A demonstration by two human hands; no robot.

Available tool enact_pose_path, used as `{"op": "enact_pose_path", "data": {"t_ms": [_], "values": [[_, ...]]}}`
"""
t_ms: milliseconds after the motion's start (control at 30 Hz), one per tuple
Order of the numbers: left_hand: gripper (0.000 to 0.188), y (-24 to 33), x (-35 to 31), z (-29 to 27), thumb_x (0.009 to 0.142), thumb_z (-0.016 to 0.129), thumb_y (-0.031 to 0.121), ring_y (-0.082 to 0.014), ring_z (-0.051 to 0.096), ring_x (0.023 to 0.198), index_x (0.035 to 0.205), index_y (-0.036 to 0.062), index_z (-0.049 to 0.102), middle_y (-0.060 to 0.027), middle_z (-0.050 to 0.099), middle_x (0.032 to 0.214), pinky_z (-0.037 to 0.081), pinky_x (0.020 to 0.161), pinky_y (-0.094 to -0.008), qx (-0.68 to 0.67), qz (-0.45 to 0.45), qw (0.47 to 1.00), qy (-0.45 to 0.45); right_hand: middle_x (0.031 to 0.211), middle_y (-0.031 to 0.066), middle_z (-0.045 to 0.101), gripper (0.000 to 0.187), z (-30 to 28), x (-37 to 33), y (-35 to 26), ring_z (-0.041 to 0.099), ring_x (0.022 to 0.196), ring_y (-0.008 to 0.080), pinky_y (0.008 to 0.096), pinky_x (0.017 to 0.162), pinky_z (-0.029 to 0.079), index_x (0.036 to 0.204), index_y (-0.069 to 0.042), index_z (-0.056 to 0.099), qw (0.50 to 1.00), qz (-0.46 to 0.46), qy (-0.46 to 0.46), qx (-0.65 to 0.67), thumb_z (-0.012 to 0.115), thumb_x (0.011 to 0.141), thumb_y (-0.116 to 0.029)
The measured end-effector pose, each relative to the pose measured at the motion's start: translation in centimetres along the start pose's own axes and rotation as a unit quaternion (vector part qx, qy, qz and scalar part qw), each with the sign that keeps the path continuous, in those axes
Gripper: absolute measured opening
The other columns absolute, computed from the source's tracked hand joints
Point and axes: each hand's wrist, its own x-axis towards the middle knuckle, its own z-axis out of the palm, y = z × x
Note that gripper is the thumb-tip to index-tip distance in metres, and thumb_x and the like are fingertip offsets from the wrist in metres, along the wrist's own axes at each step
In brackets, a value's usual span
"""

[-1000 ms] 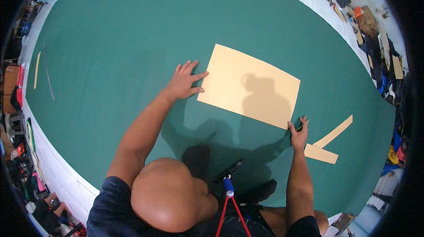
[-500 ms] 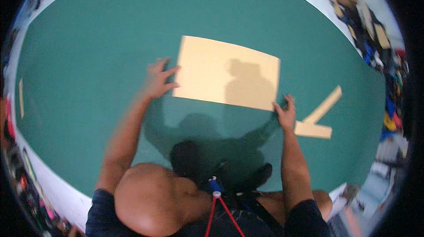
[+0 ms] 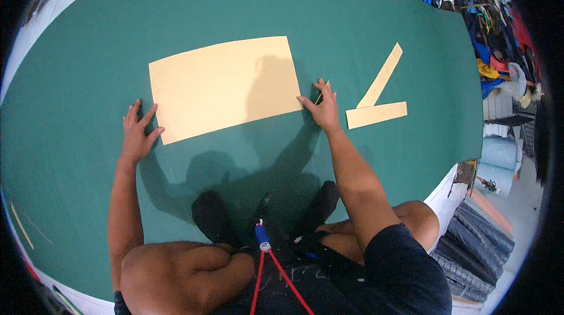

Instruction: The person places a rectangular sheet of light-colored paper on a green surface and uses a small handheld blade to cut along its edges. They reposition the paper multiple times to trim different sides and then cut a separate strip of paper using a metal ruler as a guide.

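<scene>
A tan rectangular sheet of card [image 3: 205, 89] lies flat on a large green surface [image 3: 235, 3] in front of me. My left hand [image 3: 138, 134] is open, fingers spread, with fingertips touching the sheet's left edge near its lower corner. At the opposite edge, my right hand [image 3: 323, 108] presses its thumb against the lower right of the sheet. Between the fingers of that hand sits a thin pencil-like stick [image 3: 321, 93], which sticks out past the fingers. My shadow falls across the right part of the card.
Two tan card strips lie right of my right hand: a slanted strip [image 3: 380, 75] meets a level strip [image 3: 376, 115]. A thin tan strip [image 3: 22, 225] is at far left. Piled coloured materials [image 3: 499, 68] and dark wrapped rolls [image 3: 479, 244] line the right side. My socked feet [image 3: 214, 215] rest on the green surface.
The whole view has turned, so the card and the strips appear farther left. My right hand has gone from the card's lower right corner to slightly up its right edge.
</scene>
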Motion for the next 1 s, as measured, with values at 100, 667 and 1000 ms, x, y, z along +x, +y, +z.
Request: {"op": "enact_pose_path", "data": {"t_ms": [100, 667, 1000], "values": [[0.069, 0.1, 0.0, -0.4, 0.087, 0.078, 0.042, -0.0459, 0.023, 0.154, 0.151, 0.0312, 0.053, -0.0193, 0.027, 0.168, 0.017, 0.124, -0.0647, 0.007, -0.003, 1.0, -0.005, 0.158, 0.0202, 0.045, 0.074, 0.6, -0.1, 0.1, 0.03, 0.153, 0.0398, 0.0597, 0.125, 0.015, 0.134, -0.004, 0.06, 0.999, -0.01, 0.028, 0.022, 0.089, 0.077, -0.042], [0.07, 0.2, -0.1, -0.7, 0.087, 0.076, 0.05, -0.048, 0.029, 0.15, 0.15, 0.0288, 0.055, -0.0248, 0.031, 0.164, 0.024, 0.122, -0.0592, -0.002, 0.024, 1.0, 0.008, 0.157, 0.0189, 0.047, 0.072, 0.5, 0.2, 0.9, 0.033, 0.152, 0.0414, 0.059, 0.125, 0.018, 0.134, -0.004, 0.06, 0.999, -0.042, 0.02, 0.013, 0.088, 0.079, -0.04], [0.072, 0.5, -0.2, -1.2, 0.085, 0.076, 0.053, -0.0465, 0.024, 0.153, 0.151, 0.0347, 0.054, -0.0211, 0.03, 0.165, 0.018, 0.124, -0.0632, -0.006, -0.006, 1.0, -0.006, 0.157, 0.0233, 0.046, 0.071, 0.3, -0.1, 0.5, 0.031, 0.153, 0.0414, 0.0544, 0.126, 0.018, 0.136, 0.0, 0.059, 0.999, -0.033, 0.002, -0.017, 0.086, 0.083, -0.038]]}}
